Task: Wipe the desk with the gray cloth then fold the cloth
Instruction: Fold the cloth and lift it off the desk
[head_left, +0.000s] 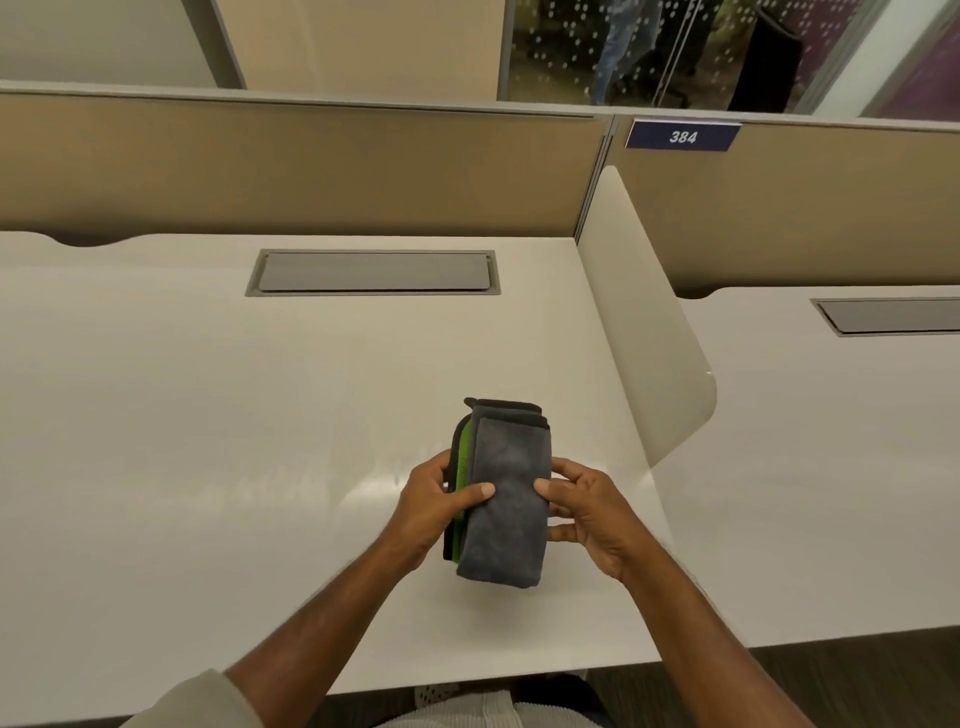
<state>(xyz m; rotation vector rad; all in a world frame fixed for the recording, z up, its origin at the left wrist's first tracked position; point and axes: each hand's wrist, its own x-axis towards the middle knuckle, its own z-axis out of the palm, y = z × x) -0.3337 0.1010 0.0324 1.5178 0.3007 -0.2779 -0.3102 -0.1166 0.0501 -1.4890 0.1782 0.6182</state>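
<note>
The gray cloth (506, 483), folded into a thick narrow bundle with a green inner layer showing along its left edge, is held above the white desk (208, 415) near its right side. My left hand (434, 506) grips the bundle's left edge, thumb pressed on top. On the opposite edge my right hand (587, 512) pinches the cloth, thumb on the gray face and fingers behind. Both hands hold it just over the desk surface, with its long side pointing away from me.
A gray cable hatch (374, 273) is set into the desk at the back. A tan partition (311, 166) runs behind it. A white divider panel (649, 338) separates this desk from the neighbouring desk (831, 441) on the right, under a sign reading 384 (682, 136).
</note>
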